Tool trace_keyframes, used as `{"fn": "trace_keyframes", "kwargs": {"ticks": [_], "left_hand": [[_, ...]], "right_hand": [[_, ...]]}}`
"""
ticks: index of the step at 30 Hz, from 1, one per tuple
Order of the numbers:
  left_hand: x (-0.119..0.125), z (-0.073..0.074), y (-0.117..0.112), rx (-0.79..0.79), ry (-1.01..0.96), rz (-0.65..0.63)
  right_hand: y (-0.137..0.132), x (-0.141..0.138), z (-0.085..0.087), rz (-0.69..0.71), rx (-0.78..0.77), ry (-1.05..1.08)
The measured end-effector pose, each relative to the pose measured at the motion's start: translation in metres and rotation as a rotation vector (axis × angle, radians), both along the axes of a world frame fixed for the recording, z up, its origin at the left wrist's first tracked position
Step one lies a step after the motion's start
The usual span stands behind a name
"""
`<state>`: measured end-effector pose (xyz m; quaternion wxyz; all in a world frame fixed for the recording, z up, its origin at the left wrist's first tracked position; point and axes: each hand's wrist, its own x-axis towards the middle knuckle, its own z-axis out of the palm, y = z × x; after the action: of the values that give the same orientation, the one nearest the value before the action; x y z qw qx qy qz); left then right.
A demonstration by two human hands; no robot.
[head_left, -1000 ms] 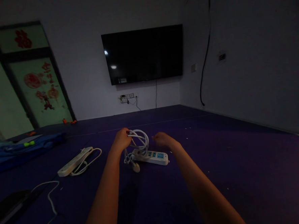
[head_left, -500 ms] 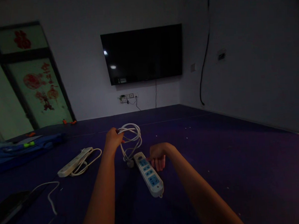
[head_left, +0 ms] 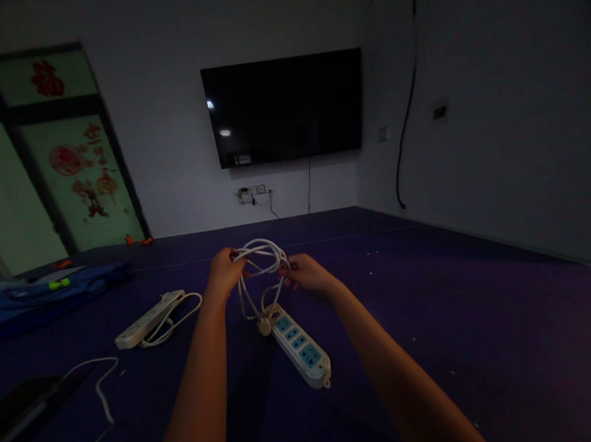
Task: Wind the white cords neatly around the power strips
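A white power cord [head_left: 263,244] hangs in loose loops above the floor, gripped on its left side by my left hand [head_left: 226,273]. My right hand [head_left: 306,272] pinches the right side of the same loops. Below them lies a white power strip [head_left: 301,349] with blue socket faces, slanting toward me on the purple floor. The cord's round plug [head_left: 264,325] rests against the strip's far end. Some fingertips are hidden behind the cord.
To the left sits a second white power strip [head_left: 150,320] with its cord bundled. A dark flat device [head_left: 21,408] with a white cable [head_left: 102,393] lies nearer. Blue cloth [head_left: 89,281] spreads at far left. A television [head_left: 286,108] hangs on the wall ahead.
My right hand has risen from beside the power strip and taken hold of the cord loops. The loops have widened rightward, and the strip's near end has shifted slightly right.
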<state>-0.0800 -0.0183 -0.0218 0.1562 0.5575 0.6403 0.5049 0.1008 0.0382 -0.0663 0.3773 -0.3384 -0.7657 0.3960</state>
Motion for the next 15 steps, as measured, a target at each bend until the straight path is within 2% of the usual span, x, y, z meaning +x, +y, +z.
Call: {"fn": "trace_keyframes", "kwargs": {"ticks": [3,7,10,15], "left_hand": [[-0.004,0.001,-0.002,0.029,-0.048,-0.014],[-0.010,0.001,-0.004,0.032,-0.104,-0.036],[-0.012,0.002,-0.005,0.024,-0.105,-0.062],[-0.007,0.003,-0.008,0.015,-0.068,-0.109]], "right_hand": [[-0.001,0.005,0.007,-0.025,0.008,0.107],[-0.005,0.014,0.020,-0.142,0.095,0.164],[-0.008,0.021,0.028,-0.204,0.178,0.145],[-0.009,0.031,0.032,-0.172,0.257,0.050]]}}
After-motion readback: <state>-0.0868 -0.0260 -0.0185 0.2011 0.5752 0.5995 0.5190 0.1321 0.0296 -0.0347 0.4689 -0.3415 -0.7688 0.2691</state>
